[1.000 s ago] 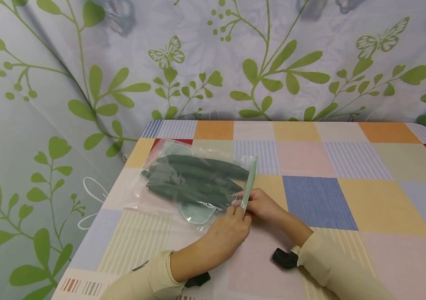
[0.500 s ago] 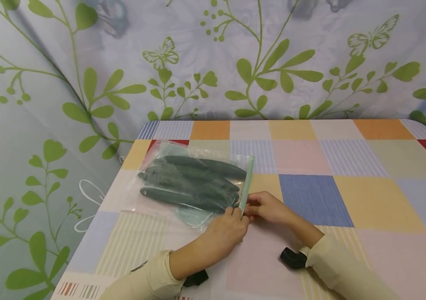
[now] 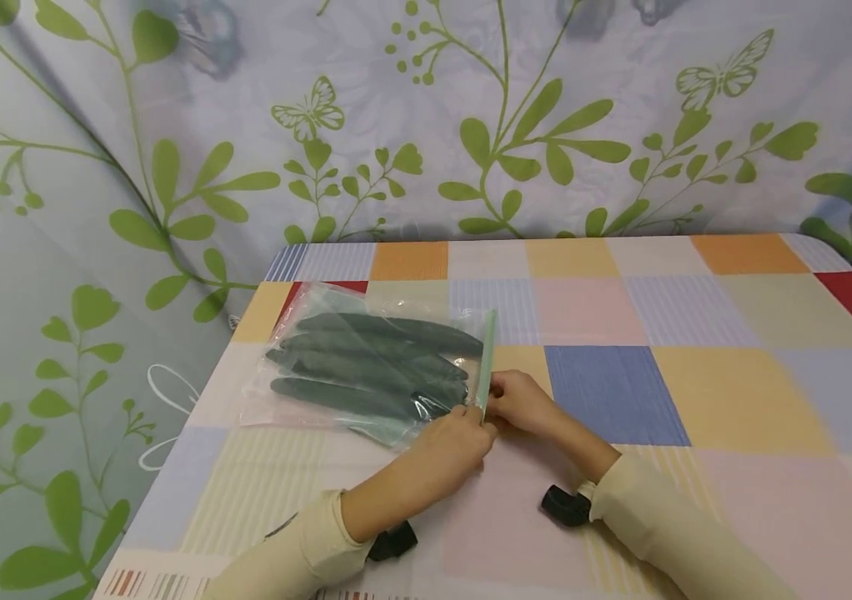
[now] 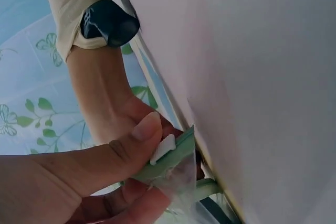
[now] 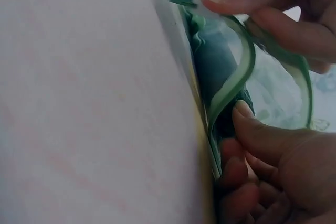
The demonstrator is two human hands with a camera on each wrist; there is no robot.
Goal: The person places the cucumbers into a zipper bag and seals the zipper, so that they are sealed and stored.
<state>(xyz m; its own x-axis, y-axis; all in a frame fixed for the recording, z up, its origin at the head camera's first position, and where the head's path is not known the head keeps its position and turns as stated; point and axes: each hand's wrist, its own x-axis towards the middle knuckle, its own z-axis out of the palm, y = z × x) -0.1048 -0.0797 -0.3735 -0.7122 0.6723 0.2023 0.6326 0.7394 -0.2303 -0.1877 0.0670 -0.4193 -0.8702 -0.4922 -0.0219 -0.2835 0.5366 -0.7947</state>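
A clear zip bag with a pale green closure strip lies on the table, with several dark green cucumbers side by side inside. My left hand pinches the strip's near corner; in the left wrist view its thumb lies against a white slider. My right hand is at the bag's mouth, just right of the strip, thumb and curled fingers at the lip. In the right wrist view the mouth gapes, a cucumber showing beyond it. The right fingertips are partly hidden there.
A patchwork tablecloth covers the table. Behind and at the left hangs a curtain with leaves and butterflies. A black device sits at the right sleeve, another black device at the left one.
The right fingers, seen through the plastic inside the mouth a second ago, have drawn back to the strip. The cucumbers have spread apart. The left hand keeps its pinch.
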